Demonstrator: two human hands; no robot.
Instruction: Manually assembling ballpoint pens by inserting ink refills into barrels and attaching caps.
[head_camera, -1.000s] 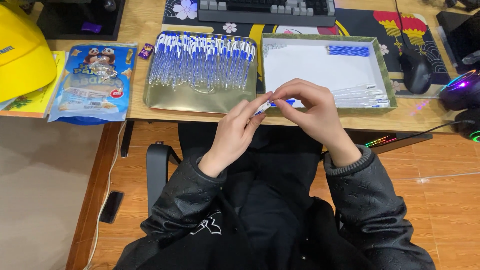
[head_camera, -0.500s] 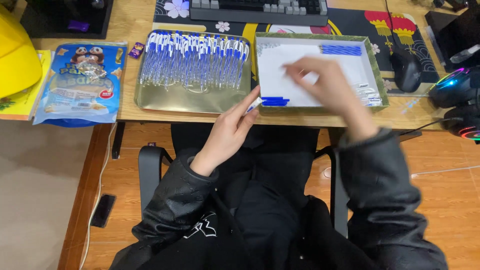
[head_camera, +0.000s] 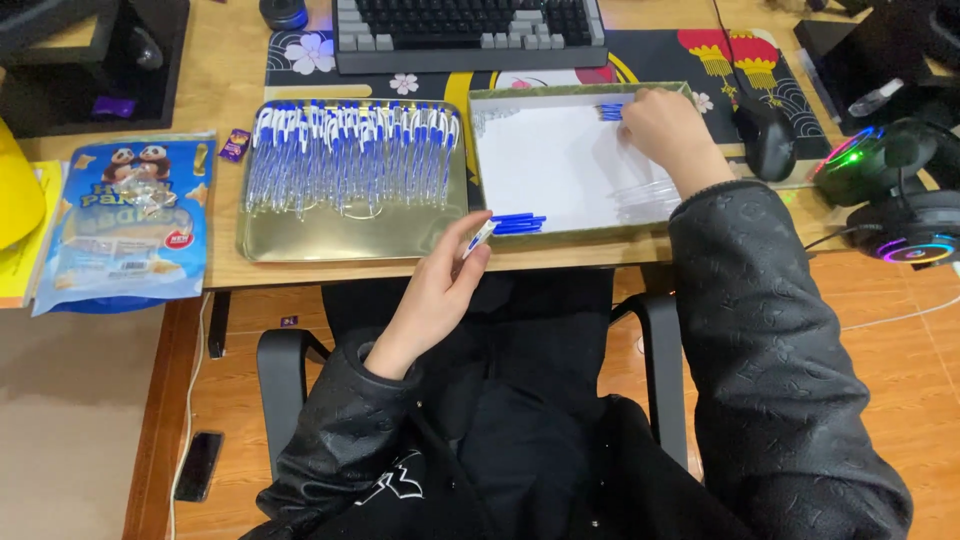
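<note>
Wooden desk at mid-frame: my left hand (head_camera: 440, 290) pinches a blue-and-white pen (head_camera: 480, 238) loosely at the near edge, where it could slip floorward, while my right hand (head_camera: 668, 130), curled over blue caps (head_camera: 610, 110) upper right in the white-lined tray (head_camera: 560, 165), might scatter them.

Left hand (head_camera: 445, 275) raised, fingers pinched, right hand (head_camera: 665, 125) reaching forward, arm extended, fingers curled

Left hand (head_camera: 440, 285) holds pen (head_camera: 480, 238); right hand (head_camera: 665, 130) reaches into box (head_camera: 560, 170).
</note>
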